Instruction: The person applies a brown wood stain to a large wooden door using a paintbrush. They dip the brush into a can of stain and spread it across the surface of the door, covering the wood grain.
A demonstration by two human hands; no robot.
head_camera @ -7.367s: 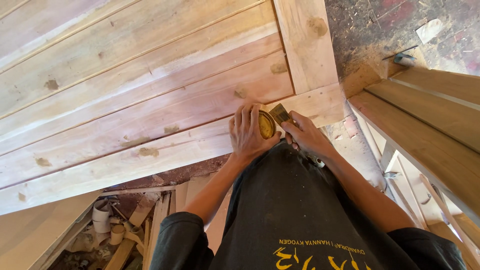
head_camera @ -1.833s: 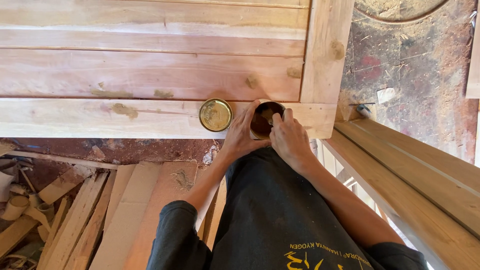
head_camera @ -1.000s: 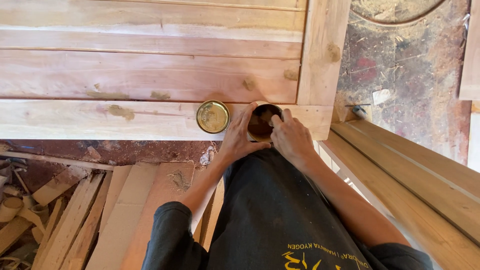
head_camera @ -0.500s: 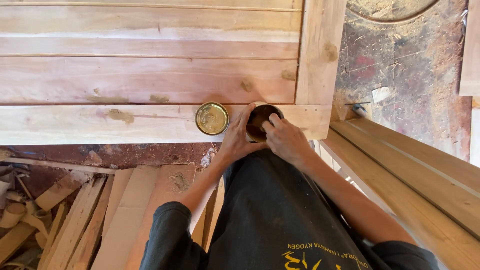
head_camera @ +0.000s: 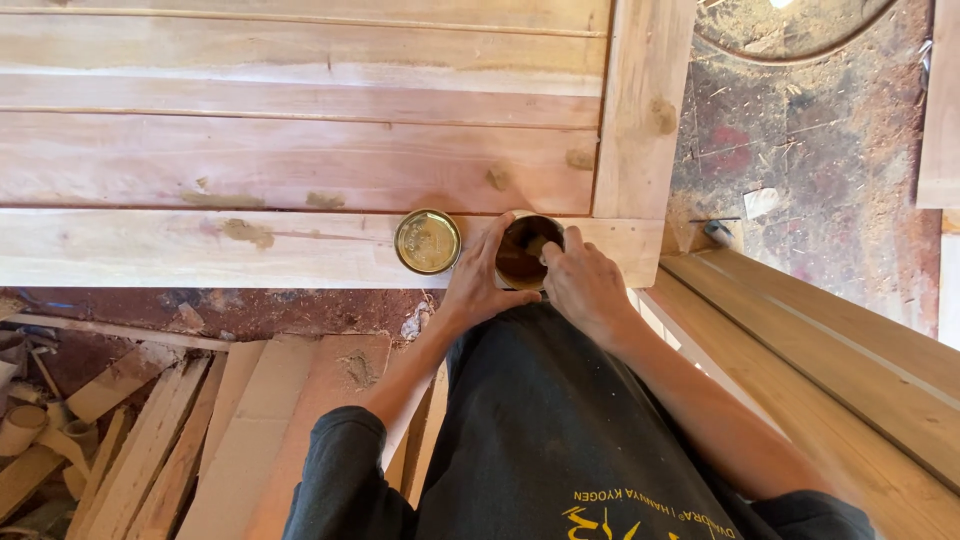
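Tin (head_camera: 528,252): small, round, open, standing upright on the door (head_camera: 300,150) at its near edge, close to the near right corner where the bottom rail meets the upright stile. Rim pale metal. Inside is dark brown, with a paste-like fill; its level cannot be told.

Left hand (head_camera: 482,285): curled around the tin's left side, thumb and fingers wrapped on the wall, gripping it.

Right hand (head_camera: 585,290): closed, fingertips bunched at the tin's right rim, reaching into the opening. Whether it pinches a tool or only paste cannot be told.

Lid (head_camera: 428,241): round, gold-coloured, lying flat on the bottom rail just left of the tin, apart from it and from the left hand. Its face is smeared.

Door: pale pinkish wood, horizontal boards with grooves, lying flat. Tan filler patches (head_camera: 245,231) dot the boards and stile, several near the tin.

Below the near edge: scrap planks (head_camera: 200,430) on the floor. Right of the door: sawdust-covered floor (head_camera: 820,150) and another wooden frame (head_camera: 830,340).
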